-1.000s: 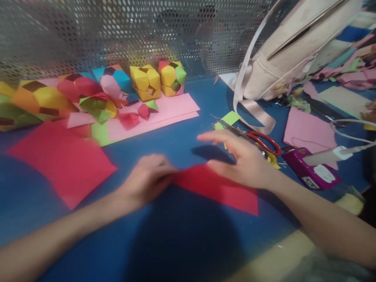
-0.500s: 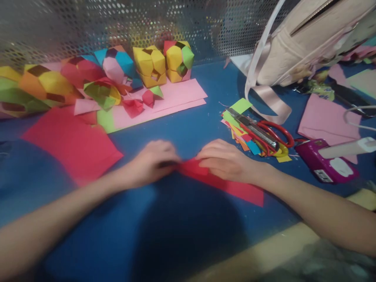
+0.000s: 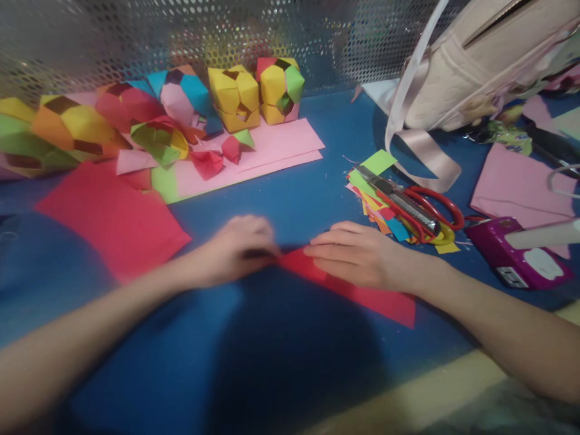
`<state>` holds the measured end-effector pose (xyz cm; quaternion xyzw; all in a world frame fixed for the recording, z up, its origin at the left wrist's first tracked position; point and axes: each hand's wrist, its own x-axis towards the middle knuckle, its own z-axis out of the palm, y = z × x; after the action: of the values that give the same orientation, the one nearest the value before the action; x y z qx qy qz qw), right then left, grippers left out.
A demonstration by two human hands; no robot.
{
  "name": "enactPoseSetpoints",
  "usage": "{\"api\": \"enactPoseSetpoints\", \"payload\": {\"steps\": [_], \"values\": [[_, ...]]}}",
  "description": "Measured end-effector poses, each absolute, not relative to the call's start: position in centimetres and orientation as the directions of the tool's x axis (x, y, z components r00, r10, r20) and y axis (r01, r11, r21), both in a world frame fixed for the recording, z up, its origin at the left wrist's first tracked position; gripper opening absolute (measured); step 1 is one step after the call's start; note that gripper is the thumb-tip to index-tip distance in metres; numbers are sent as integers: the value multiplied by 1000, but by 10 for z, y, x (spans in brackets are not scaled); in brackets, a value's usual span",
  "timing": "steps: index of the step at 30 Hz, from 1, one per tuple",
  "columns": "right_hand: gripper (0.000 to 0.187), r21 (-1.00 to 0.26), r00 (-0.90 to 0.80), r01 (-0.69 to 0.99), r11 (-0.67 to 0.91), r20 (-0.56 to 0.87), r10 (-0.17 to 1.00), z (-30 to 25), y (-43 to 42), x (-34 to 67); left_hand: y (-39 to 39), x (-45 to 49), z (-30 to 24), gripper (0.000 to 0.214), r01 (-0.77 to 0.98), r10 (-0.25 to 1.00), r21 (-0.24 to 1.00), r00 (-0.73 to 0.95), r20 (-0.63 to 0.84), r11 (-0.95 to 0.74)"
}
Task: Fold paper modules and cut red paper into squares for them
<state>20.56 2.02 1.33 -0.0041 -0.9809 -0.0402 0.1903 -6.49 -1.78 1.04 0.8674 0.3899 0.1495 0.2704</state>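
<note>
A narrow folded strip of red paper [image 3: 376,299] lies slantwise on the blue table, its right end toward me. My left hand [image 3: 242,251] pinches its pointed left end between thumb and fingers; the fingertips are slightly blurred. Across the strip's upper edge rests my right hand [image 3: 357,254], fingers stretched out and lying on the paper, the thumb hidden. Beyond my left forearm is a larger sheet of red paper [image 3: 120,220].
Folded paper shapes [image 3: 234,96] in several colours line the perforated metal panel [image 3: 317,48]. Pink sheets [image 3: 281,145] lie before them. To the right are red-handled scissors [image 3: 437,202], a box cutter [image 3: 403,196], paper scraps [image 3: 376,162], a purple device [image 3: 516,254] and a pale bag [image 3: 480,66].
My right hand has slid slightly right along the strip, and its fingers lie flatter. My left hand still pinches the left end. The view has shifted a little.
</note>
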Motion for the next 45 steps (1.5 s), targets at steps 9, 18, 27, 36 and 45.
{"api": "enactPoseSetpoints", "payload": {"steps": [9, 18, 27, 36, 45], "values": [[38, 40, -956, 30, 999, 291, 17, 16, 13, 204, -19, -64, 10, 18, 619, 771, 580, 636, 25, -530], [38, -50, -970, 87, 995, 223, 96, 10, 11, 204, -18, -63, 11, 16, 617, 764, 569, 644, 32, -543], [43, 70, -967, 51, 996, 253, 32, 13, 11, 204, -17, -64, 10, 15, 615, 761, 571, 649, 26, -543], [34, 178, -960, 40, 983, 281, -11, 17, 10, 203, -17, -64, 11, 15, 613, 741, 540, 671, 30, -577], [29, 199, -958, 44, 979, 287, -16, 13, 10, 204, -18, -64, 11, 17, 622, 734, 520, 679, 14, -585]]}}
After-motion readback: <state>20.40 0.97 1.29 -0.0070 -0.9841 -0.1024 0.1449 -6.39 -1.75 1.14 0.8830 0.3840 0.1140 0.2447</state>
